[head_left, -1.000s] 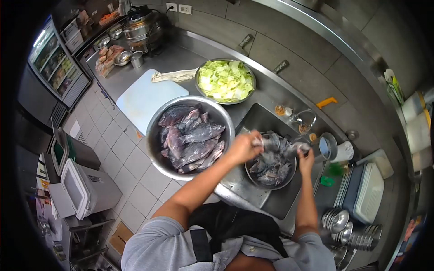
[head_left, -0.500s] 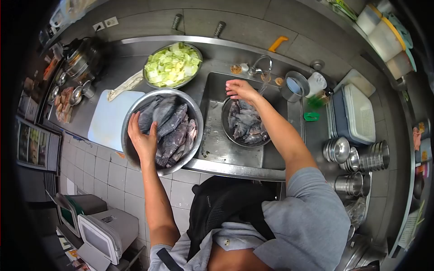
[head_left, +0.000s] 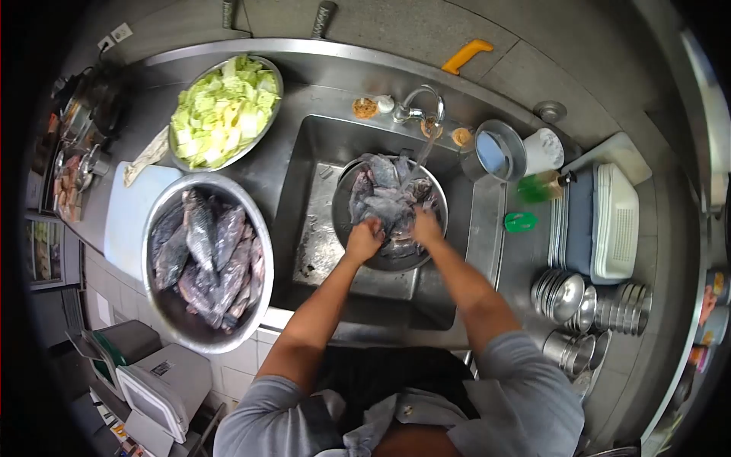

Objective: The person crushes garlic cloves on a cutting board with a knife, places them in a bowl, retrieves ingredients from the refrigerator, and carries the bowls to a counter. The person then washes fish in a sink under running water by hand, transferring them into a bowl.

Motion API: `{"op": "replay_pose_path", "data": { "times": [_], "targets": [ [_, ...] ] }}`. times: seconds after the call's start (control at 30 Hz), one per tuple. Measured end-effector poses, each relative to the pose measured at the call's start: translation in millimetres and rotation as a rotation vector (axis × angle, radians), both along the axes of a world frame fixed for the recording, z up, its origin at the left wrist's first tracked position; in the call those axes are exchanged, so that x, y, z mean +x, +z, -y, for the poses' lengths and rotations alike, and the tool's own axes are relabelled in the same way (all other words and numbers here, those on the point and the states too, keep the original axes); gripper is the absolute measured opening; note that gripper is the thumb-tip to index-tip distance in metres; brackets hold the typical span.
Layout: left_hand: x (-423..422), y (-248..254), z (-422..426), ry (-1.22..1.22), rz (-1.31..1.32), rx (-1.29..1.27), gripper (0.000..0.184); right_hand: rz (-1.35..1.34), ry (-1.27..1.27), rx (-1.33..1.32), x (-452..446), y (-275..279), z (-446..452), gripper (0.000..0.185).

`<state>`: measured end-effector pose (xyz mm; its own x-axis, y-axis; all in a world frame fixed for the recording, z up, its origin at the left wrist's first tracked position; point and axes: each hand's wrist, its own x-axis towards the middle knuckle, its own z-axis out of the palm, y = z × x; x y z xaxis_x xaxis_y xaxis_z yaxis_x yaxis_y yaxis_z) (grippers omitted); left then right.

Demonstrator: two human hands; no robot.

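A metal bowl of dark, scaly fish (head_left: 396,186) sits in the sink, under running tap water. My left hand (head_left: 366,239) is at the bowl's lower left side, its fingers curled closed against a fish. At the lower right side, my right hand (head_left: 426,228) reaches in among the same fish, its fingertips partly hidden and slightly blurred but seeming to grip. Left of the sink, a larger steel bowl (head_left: 261,293) is filled with more whole fish (head_left: 202,236); neither hand touches it.
Behind the large bowl stands a bowl of chopped cabbage (head_left: 227,114), beside a white cutting board (head_left: 126,217). The faucet (head_left: 407,113) rises behind the sink (head_left: 308,175). At right are a green-liquid bottle (head_left: 537,187), stacked trays (head_left: 615,221) and metal bowls (head_left: 567,297).
My left hand has left the large bowl and moved right into the sink bowl. My right hand has lowered from above onto those fish. The view has shifted right.
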<state>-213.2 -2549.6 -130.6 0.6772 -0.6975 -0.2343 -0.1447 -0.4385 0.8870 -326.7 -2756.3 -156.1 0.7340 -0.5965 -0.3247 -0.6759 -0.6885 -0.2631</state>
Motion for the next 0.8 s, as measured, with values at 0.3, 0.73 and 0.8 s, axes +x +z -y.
{"op": "replay_pose_path", "data": {
  "times": [0.3, 0.73, 0.8],
  "targets": [
    [-39.6, -167.8, 109.3, -0.121, -0.179, 0.394, 0.079, -0.245, 0.128, -0.227, -39.2, -35.8, -24.7, 0.098],
    [67.1, -42.4, 142.7, -0.08, 0.215, 0.498, 0.045, -0.022, -0.206, 0.132, -16.3, 19.5, 16.1, 0.047],
    [78.5, -16.3, 124.4, -0.101, 0.229, 0.525, 0.038, 0.033, -0.12, 0.097, 10.8, 41.9, 27.8, 0.043]
  ]
}}
